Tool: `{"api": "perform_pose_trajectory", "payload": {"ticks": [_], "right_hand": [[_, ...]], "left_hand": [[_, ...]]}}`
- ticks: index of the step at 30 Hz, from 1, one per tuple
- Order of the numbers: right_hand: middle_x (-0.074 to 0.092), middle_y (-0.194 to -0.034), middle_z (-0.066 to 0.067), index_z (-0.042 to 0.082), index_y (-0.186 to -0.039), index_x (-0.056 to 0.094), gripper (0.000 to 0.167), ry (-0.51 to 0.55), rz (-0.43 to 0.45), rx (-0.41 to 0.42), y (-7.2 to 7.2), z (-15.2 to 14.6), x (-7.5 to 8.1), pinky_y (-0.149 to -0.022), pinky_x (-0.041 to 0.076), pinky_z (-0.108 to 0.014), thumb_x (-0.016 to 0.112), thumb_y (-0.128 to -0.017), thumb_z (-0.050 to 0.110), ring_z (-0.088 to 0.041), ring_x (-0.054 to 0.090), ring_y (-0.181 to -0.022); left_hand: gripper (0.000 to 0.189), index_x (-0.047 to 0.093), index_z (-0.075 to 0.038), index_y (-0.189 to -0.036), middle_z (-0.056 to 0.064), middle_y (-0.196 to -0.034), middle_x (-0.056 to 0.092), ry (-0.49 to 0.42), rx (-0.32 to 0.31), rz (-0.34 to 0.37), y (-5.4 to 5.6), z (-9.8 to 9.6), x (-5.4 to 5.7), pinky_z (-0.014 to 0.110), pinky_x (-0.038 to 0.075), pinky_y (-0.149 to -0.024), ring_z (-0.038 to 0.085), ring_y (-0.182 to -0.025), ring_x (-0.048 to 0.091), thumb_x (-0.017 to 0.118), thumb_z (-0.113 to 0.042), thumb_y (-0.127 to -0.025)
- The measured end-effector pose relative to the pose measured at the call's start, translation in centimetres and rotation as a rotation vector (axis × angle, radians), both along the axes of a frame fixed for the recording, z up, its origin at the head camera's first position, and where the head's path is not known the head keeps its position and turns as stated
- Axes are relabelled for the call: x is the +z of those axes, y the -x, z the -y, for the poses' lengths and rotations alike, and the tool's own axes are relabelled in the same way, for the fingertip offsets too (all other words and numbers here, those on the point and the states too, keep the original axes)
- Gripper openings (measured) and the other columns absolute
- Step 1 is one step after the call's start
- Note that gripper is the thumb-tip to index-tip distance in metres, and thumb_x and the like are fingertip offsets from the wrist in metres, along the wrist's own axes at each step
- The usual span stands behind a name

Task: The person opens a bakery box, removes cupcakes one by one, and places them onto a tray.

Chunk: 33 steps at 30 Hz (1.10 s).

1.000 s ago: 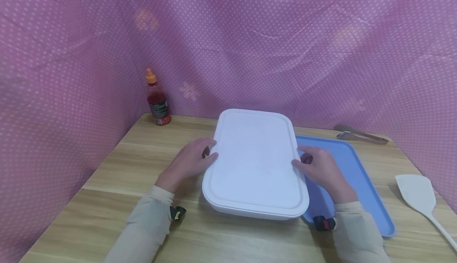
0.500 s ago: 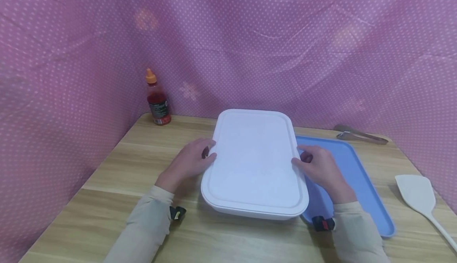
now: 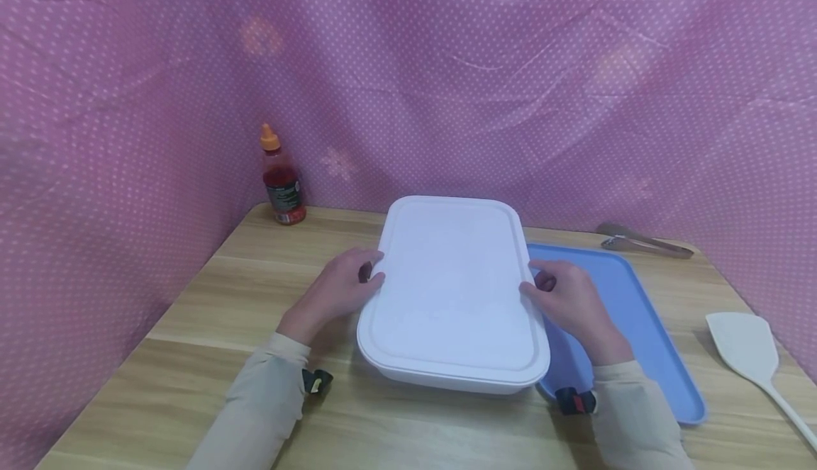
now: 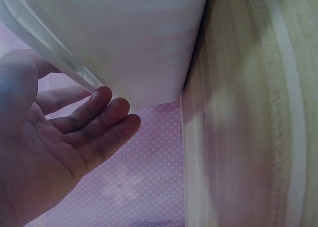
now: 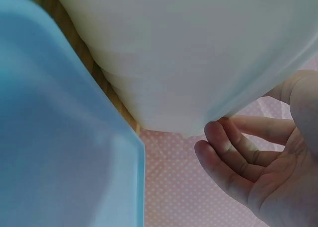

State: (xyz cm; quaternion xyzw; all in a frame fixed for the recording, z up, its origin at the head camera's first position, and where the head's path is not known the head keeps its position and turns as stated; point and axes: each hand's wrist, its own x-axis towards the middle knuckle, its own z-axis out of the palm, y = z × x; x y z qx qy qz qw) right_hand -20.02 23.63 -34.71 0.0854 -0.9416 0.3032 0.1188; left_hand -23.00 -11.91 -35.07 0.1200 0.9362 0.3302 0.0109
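Observation:
A white rectangular storage box (image 4: 134, 43) with a flat white lid (image 3: 456, 282) is in the middle of the table, its long sides running away from me. My left hand (image 3: 338, 286) pinches the rim at the left side, thumb on the lid's edge and fingers beneath. On the opposite side my right hand (image 3: 571, 300) holds the rim the same way. Both wrist views show fingertips (image 5: 213, 132) bent up under the overhanging edge. The lid covers whatever is inside the box.
A blue tray (image 3: 613, 293) lies right beside the box, partly behind my right arm. Metal tongs (image 3: 645, 241) are at the back right, a white spatula (image 3: 747, 346) at the right edge. A red sauce bottle (image 3: 283, 179) stands at the back left before a pink curtain (image 3: 447, 87).
The box and lid have shifted very slightly to the left, with both hands keeping their hold on the rim. Everything else has stayed in place.

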Motion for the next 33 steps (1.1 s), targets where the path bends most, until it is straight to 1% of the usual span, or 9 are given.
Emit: {"api": "perform_pose_trajectory", "payload": {"ticks": [4,8,10,15,18,26,29,33], "right_hand": [[0.072,-0.086,-0.014,-0.007,-0.126,0.066,0.042,0.002,-0.001,0.001,0.0,0.0,0.0,-0.062,0.052,-0.030,0.070,-0.090,0.014,-0.021,0.065,-0.076],[0.071,-0.086,-0.014,-0.007,-0.127,0.065,0.042,0.004,0.007,-0.002,-0.1,0.1,0.3,-0.061,0.051,-0.029,0.070,-0.090,0.015,-0.021,0.063,-0.076],[0.071,-0.086,-0.013,-0.007,-0.127,0.065,0.042,0.005,0.004,-0.001,-0.2,0.2,0.4,-0.061,0.051,-0.029,0.070,-0.091,0.015,-0.020,0.063,-0.076],[0.071,-0.087,-0.013,-0.007,-0.127,0.065,0.043,0.006,-0.011,0.003,-0.4,0.5,0.8,-0.060,0.050,-0.028,0.071,-0.091,0.015,-0.020,0.062,-0.076],[0.071,-0.087,-0.013,-0.006,-0.127,0.065,0.043,0.007,-0.014,-0.001,-0.5,0.6,0.9,-0.060,0.050,-0.028,0.071,-0.091,0.016,-0.020,0.062,-0.076],[0.070,-0.088,-0.015,-0.007,-0.127,0.065,0.042,0.012,-0.028,0.007,-0.6,1.1,1.3,-0.063,0.051,-0.030,0.070,-0.091,0.015,-0.023,0.064,-0.079],[0.070,-0.088,-0.015,-0.006,-0.127,0.065,0.042,0.013,-0.028,0.002,-0.8,1.3,1.5,-0.065,0.052,-0.031,0.070,-0.091,0.015,-0.024,0.065,-0.080],[0.071,-0.088,-0.015,-0.005,-0.126,0.066,0.041,0.023,-0.039,-0.003,-1.4,1.8,1.7,-0.067,0.053,-0.031,0.072,-0.090,0.014,-0.024,0.065,-0.081]], "left_hand": [[0.051,0.052,-0.012,-0.147,0.006,-0.114,0.062,0.005,0.002,0.000,0.1,0.0,0.0,0.038,0.054,-0.090,0.021,-0.101,0.056,0.061,-0.030,-0.100],[0.051,0.052,-0.012,-0.147,0.006,-0.113,0.062,0.006,-0.002,-0.009,0.1,0.1,0.0,0.038,0.054,-0.089,0.021,-0.100,0.056,0.061,-0.029,-0.100],[0.051,0.051,-0.012,-0.148,0.006,-0.115,0.062,0.003,-0.002,-0.013,0.1,0.2,0.2,0.039,0.054,-0.091,0.021,-0.101,0.056,0.061,-0.029,-0.100],[0.052,0.050,-0.013,-0.149,0.007,-0.125,0.061,-0.015,0.009,-0.014,-0.1,0.5,0.7,0.043,0.053,-0.100,0.022,-0.109,0.057,0.061,-0.029,-0.100],[0.052,0.050,-0.013,-0.149,0.008,-0.126,0.060,-0.023,0.011,-0.013,-0.2,0.6,0.9,0.043,0.053,-0.101,0.023,-0.109,0.057,0.061,-0.028,-0.100],[0.052,0.051,-0.013,-0.148,0.007,-0.120,0.060,-0.012,0.006,-0.029,-0.1,1.2,1.3,0.039,0.054,-0.094,0.022,-0.104,0.055,0.062,-0.028,-0.100],[0.052,0.051,-0.012,-0.148,0.008,-0.121,0.060,-0.021,0.005,-0.037,-0.3,1.4,1.5,0.040,0.054,-0.096,0.022,-0.105,0.055,0.062,-0.027,-0.100],[0.052,0.052,-0.011,-0.147,0.009,-0.128,0.060,-0.023,0.007,-0.044,-0.6,1.9,2.0,0.043,0.053,-0.101,0.023,-0.108,0.055,0.063,-0.025,-0.099]]}}
